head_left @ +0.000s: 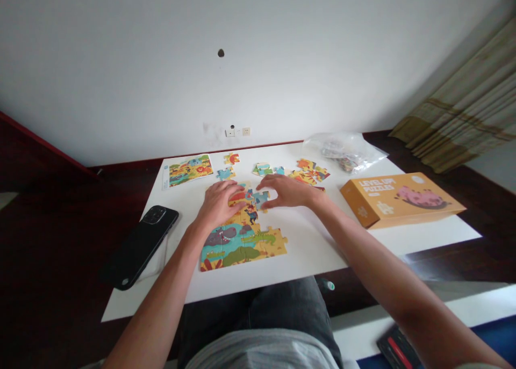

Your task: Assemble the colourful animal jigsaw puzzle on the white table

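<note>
Puzzle (242, 240) lower half joined on desk (314, 245). Left hand (220, 201) and right hand (284, 190) press flat, grip spread, on top edge. Loose pieces (310, 171) remain beyond.

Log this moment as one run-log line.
left hand: flat on assembled puzzle | right hand: fingertips on a puzzle piece at its top edge | loose pieces beyond | phone left | box right

Light: soft, even daylight over my white table (306, 245)
Shadows: faint
Edges: bowed, wide-angle distortion
Focus: mildly soft
</note>
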{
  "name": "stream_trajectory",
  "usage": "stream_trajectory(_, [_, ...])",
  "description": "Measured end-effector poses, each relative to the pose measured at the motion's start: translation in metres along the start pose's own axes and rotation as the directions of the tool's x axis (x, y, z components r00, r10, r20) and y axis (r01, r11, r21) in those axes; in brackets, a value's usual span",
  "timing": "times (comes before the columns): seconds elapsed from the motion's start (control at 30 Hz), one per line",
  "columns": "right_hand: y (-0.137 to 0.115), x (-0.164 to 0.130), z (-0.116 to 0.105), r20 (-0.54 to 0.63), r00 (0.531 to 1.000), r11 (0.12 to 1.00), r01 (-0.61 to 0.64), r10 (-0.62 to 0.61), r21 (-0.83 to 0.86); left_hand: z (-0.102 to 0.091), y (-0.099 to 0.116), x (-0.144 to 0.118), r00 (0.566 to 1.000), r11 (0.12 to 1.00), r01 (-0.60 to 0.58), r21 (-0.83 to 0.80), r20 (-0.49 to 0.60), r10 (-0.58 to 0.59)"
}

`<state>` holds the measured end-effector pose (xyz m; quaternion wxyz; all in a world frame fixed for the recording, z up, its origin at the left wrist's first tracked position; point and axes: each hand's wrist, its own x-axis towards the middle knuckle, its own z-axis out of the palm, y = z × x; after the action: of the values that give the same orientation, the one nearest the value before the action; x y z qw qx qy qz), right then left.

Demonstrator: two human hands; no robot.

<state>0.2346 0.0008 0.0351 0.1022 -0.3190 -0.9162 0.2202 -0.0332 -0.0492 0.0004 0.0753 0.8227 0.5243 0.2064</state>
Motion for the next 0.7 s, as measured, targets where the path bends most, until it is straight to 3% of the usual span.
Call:
stream_trajectory(0.17, [-0.006, 0.001, 0.005, -0.026, 0.996, 0.996, -0.087, 0.086, -0.025, 0.004, 0.004, 0.001, 0.999, 0.999, -0.033, 0.018, -0.015, 0.034])
stream_trajectory(0.3, [-0.013, 0.007, 0.010, -0.021, 0.966, 0.957, -0.252, 0.258, 0.146, 0.007, 0.003, 0.002, 0.999, 0.999, -0.033, 0.011, -0.007, 0.033])
stream_trajectory(0.47, [-0.017, 0.008, 0.001, 0.038, 0.981, 0.916, -0.190, 0.189, 0.354, 0.008, 0.002, 0.001, 0.999, 0.999, -0.032, 0.008, -0.015, 0.033])
stream_trajectory(0.57, [-0.004, 0.000, -0.016, -0.003, 0.980, 0.936, -0.190, 0.200, 0.297, 0.006, 0.003, 0.001, 0.999, 0.999, -0.036, 0.007, -0.019, 0.036])
stream_trajectory(0.7, [0.023, -0.014, -0.035, 0.023, 0.951, 0.946, -0.309, 0.309, 0.095, 0.003, 0.007, 0.001, 0.999, 1.000, -0.031, 0.001, -0.005, 0.031])
